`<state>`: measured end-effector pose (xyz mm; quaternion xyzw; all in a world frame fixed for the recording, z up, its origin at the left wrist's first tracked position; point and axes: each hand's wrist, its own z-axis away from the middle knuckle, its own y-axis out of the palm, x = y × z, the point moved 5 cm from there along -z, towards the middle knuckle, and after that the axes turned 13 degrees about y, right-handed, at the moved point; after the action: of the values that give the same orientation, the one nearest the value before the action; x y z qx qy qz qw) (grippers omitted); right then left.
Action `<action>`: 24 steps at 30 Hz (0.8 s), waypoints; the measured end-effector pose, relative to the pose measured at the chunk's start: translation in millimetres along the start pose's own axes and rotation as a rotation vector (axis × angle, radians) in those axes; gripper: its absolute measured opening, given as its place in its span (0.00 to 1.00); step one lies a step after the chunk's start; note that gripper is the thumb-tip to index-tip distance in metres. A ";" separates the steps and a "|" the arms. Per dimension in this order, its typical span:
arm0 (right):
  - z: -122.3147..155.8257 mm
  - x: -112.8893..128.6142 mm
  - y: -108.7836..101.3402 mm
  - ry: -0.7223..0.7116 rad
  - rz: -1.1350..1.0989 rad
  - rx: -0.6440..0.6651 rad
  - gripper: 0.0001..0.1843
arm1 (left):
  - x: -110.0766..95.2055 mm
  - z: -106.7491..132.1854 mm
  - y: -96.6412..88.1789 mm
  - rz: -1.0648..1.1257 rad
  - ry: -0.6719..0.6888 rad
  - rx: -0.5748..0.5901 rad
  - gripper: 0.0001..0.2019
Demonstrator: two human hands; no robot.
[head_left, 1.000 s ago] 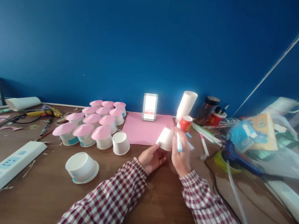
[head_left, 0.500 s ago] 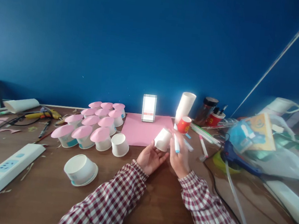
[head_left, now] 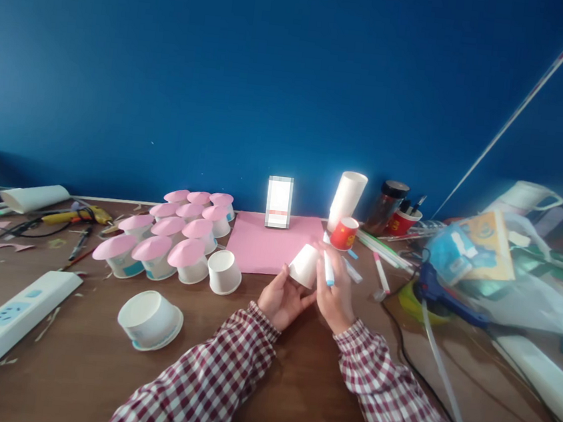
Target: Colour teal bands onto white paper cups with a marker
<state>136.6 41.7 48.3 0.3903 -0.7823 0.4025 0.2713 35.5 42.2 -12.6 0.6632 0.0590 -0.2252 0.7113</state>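
Observation:
My left hand [head_left: 282, 302] is closed around a white paper cup [head_left: 304, 265], tilted, with its thumb along the side and fingers underneath. Between the fingers of my right hand [head_left: 336, 301] is a white marker [head_left: 328, 270], its light blue end pointing down toward me. The right fingertips are close against the cup's right side; contact between the marker's tip and the cup cannot be made out. Behind both hands lies a sheet of pink paper [head_left: 262, 246]. To their left stands an upside-down white paper cup [head_left: 224, 272].
Several paper cups with pink cone tops [head_left: 157, 250] stand in rows at left, near a larger white paper bowl [head_left: 147, 319] and a power strip [head_left: 6, 313]. A red paper cup [head_left: 345, 234] and stacked white cups [head_left: 348, 198] stand behind; a blue glue gun [head_left: 446, 299] lies right.
Both hands stay nearly in place with the cup and marker. The cup has turned slightly in my left hand, and the whole view has shifted a little.

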 end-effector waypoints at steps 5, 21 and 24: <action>-2.0 1.5 1.4 -0.032 0.066 0.029 0.19 | -1.9 -0.9 0.2 0.027 0.001 0.005 0.21; 12.6 7.3 1.4 0.009 -0.123 -0.056 0.14 | -20.9 -14.1 -11.2 0.046 0.142 -0.084 0.17; 13.1 5.8 7.5 -0.020 -0.021 -0.041 0.14 | -18.8 -15.3 -10.5 0.004 0.118 -0.059 0.20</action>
<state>125.7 31.2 42.5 0.3969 -0.7890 0.3794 0.2756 17.9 61.3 -16.8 0.6542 0.1061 -0.1822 0.7263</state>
